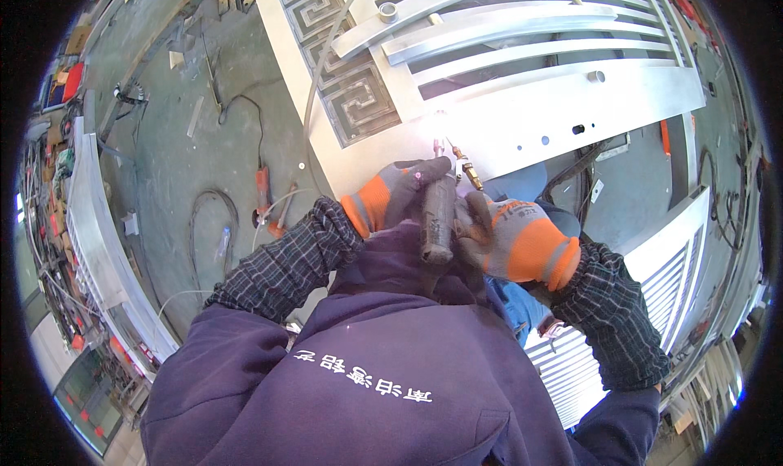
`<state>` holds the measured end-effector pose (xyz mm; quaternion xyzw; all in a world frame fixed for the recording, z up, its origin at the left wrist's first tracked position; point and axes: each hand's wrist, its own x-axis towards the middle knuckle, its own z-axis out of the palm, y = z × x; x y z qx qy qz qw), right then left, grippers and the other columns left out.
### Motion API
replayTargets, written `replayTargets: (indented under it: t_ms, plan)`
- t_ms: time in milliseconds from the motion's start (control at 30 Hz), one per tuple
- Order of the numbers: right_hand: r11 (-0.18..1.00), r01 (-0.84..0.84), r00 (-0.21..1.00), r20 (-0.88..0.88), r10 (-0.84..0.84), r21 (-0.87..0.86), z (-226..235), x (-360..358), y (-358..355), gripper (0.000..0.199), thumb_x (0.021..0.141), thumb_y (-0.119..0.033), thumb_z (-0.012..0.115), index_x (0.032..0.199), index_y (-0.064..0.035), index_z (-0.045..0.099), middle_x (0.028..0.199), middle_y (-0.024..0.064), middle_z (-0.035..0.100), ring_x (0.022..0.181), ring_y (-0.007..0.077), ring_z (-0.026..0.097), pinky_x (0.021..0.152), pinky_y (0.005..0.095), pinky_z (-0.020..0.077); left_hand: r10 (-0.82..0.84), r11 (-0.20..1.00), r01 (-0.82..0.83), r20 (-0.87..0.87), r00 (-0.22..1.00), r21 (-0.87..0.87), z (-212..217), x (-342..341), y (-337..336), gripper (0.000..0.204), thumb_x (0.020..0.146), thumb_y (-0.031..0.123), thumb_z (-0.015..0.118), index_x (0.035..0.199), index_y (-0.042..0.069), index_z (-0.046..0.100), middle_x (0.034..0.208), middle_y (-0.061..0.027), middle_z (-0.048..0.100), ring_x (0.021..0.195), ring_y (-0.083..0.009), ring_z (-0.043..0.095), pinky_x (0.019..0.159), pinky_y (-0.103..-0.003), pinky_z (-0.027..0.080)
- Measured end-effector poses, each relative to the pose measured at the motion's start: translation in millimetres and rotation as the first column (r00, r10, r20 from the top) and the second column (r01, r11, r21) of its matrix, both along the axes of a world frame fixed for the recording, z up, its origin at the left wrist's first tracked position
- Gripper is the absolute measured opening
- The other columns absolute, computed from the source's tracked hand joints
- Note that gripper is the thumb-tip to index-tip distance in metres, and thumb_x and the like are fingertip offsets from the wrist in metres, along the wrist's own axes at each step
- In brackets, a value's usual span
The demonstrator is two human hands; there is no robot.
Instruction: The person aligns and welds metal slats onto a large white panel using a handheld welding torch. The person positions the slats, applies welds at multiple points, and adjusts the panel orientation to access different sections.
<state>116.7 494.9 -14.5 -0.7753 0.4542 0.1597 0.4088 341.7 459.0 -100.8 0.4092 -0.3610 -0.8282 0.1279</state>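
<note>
My left hand (401,190), in a grey and orange glove, is closed at the left side of a dark cylindrical handle (438,221). A slim pinkish tip rises beyond the handle toward a bright white glow on a pale metal panel (506,127). My right hand (518,233), gloved alike, is closed at the handle's right, its fingers beside a brass-coloured nozzle-like piece (467,169) that also points at the glow. The exact grip of each hand is partly hidden. The panel has slats and a dark Greek-key pattern strip (363,107).
Loose metal bars (497,33) and a short tube (387,11) lie on the panel. A cable (326,50) crosses its left part. On the floor to the left is an orange power tool (262,193) with cord. Another slatted panel (669,262) stands at the right.
</note>
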Motion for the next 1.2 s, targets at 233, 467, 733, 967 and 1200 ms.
replayTargets:
  t_ms: [233, 467, 733, 967, 1200]
  plan:
    - [0.998, 0.037, 0.997, 0.064, -0.041, 0.057, -9.1, -31.8, -13.1, 0.047, 0.094, -0.041, 0.061, 0.119, -0.0009, 0.056, 0.077, 0.0168, 0.064, 0.071, 0.0365, 0.066, 0.064, 0.0446, 0.0531, 0.033, 0.999, -0.032, 0.04, 0.999, -0.022, -8.8, -18.4, 8.6, 0.047, 0.105, 0.037, 0.055, 0.134, 0.0, 0.058, 0.12, -0.0118, 0.066, 0.105, -0.0207, 0.066, 0.093, -0.035, 0.055]
    - [0.988, 0.021, 0.998, -0.054, -0.013, 0.151, -8.8, -53.1, -30.0, 0.06, 0.089, -0.042, 0.068, 0.132, -0.0027, 0.052, 0.09, 0.0184, 0.069, 0.082, 0.0352, 0.069, 0.07, 0.0418, 0.0554, 0.3, 0.915, -0.271, -0.055, 0.952, 0.3, -14.6, -45.6, 15.0, 0.056, 0.103, 0.047, 0.056, 0.129, -0.002, 0.06, 0.113, -0.0121, 0.066, 0.097, -0.0203, 0.066, 0.086, -0.034, 0.055]
    - [0.965, -0.091, 0.965, -0.218, 0.146, 0.244, 11.7, -54.5, -61.1, 0.061, 0.087, -0.042, 0.071, 0.134, -0.0093, 0.05, 0.102, 0.0149, 0.07, 0.09, 0.0332, 0.071, 0.076, 0.0406, 0.0569, 0.455, 0.851, -0.382, -0.142, 0.879, 0.359, -13.7, -63.2, 22.3, 0.057, 0.105, 0.046, 0.053, 0.133, -0.004, 0.055, 0.12, -0.0146, 0.065, 0.11, -0.0228, 0.065, 0.099, -0.038, 0.052]
    - [0.978, -0.083, 0.99, -0.097, 0.103, 0.194, -19.6, -81.7, -54.0, 0.063, 0.086, -0.039, 0.073, 0.137, -0.0124, 0.047, 0.098, 0.0109, 0.07, 0.086, 0.0294, 0.07, 0.076, 0.0417, 0.0571, 0.478, 0.812, -0.378, -0.135, 0.868, 0.445, -26.7, -74.6, 24.8, 0.052, 0.106, 0.046, 0.049, 0.128, 0.0, 0.054, 0.12, -0.0141, 0.064, 0.111, -0.0249, 0.065, 0.099, -0.039, 0.053]
    - [0.932, -0.176, 0.907, -0.315, 0.279, 0.317, -4.2, -69.9, -76.7, 0.063, 0.085, -0.042, 0.073, 0.135, -0.0129, 0.048, 0.094, 0.0107, 0.07, 0.081, 0.0288, 0.07, 0.073, 0.042, 0.0577, 0.486, 0.814, -0.405, -0.106, 0.868, 0.417, -18.8, -82.5, 21.6, 0.05, 0.107, 0.045, 0.047, 0.129, 0.001, 0.055, 0.121, -0.013, 0.063, 0.109, -0.024, 0.065, 0.098, -0.039, 0.053]
